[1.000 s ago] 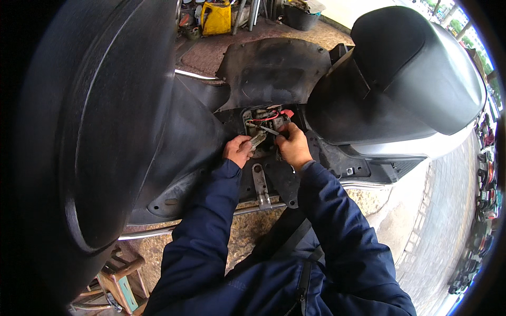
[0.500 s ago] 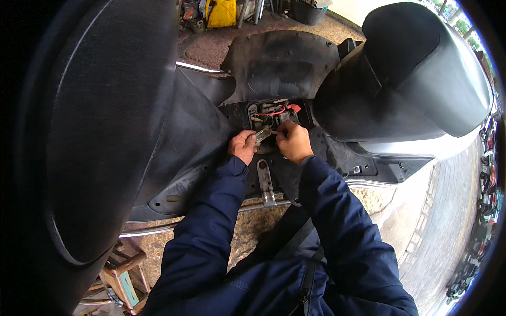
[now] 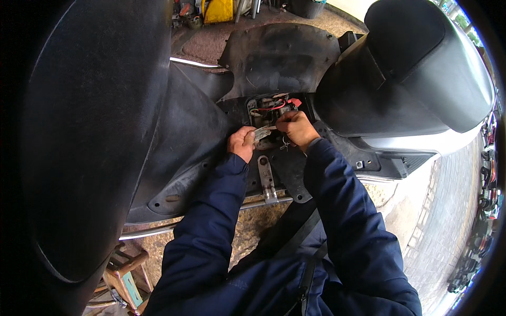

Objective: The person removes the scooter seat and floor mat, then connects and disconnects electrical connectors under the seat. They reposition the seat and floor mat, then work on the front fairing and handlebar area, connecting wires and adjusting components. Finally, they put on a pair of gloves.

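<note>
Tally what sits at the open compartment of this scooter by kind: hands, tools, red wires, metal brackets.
Hands: 2, the left hand and the right hand
Small grey metal tool held between them: 1
Red wire in the open compartment: 1 clearly seen
Metal bracket below the hands: 1
Total: 5

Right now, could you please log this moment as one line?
left hand: holds small metal part | right hand: pinches same part | location: open wiring compartment with red wires | scooter seat: raised
</note>
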Available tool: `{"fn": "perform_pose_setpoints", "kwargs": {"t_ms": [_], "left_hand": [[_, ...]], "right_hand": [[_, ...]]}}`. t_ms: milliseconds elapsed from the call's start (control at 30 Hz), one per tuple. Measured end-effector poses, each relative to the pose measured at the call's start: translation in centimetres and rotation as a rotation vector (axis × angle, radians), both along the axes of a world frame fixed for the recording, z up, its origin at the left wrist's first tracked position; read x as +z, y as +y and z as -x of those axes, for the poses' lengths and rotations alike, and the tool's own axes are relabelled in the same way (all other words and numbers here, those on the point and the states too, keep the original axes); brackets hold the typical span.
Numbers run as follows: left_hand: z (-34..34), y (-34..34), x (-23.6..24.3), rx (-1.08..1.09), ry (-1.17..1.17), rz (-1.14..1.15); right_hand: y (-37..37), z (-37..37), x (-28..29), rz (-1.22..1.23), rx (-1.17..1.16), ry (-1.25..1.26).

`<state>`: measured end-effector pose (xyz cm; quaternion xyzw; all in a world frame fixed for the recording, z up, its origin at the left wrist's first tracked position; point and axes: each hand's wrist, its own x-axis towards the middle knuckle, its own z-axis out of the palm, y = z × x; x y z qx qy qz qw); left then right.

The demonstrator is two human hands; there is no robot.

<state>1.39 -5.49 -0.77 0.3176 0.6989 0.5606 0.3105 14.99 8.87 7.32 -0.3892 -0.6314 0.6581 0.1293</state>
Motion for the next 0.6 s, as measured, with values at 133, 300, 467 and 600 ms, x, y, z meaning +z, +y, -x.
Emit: {"fn": "perform_pose_setpoints", "kwargs": {"t_ms": [133, 300, 467, 600], "left_hand": [[-0.1, 0.1, 0.2, -0.003, -0.048, -0.029], [-0.1, 0.0, 0.3, -0.005, -0.002, -0.043], [-0.1, 0.0, -0.1, -0.005, 0.011, -0.062], [-0.1, -0.2, -0.1, -0.03, -0.002, -0.037]], "right_hand": [[-1.0, 0.6, 0.2, 0.043, 0.174, 0.037], [-0.7, 0.1, -0.4, -0.175, -0.061, -0.086], [-0.8, 0.0, 0.3, -0.664, 0.109, -0.174], [0.5, 1.0, 1.4, -0.701, 0.355, -0.307]]}}
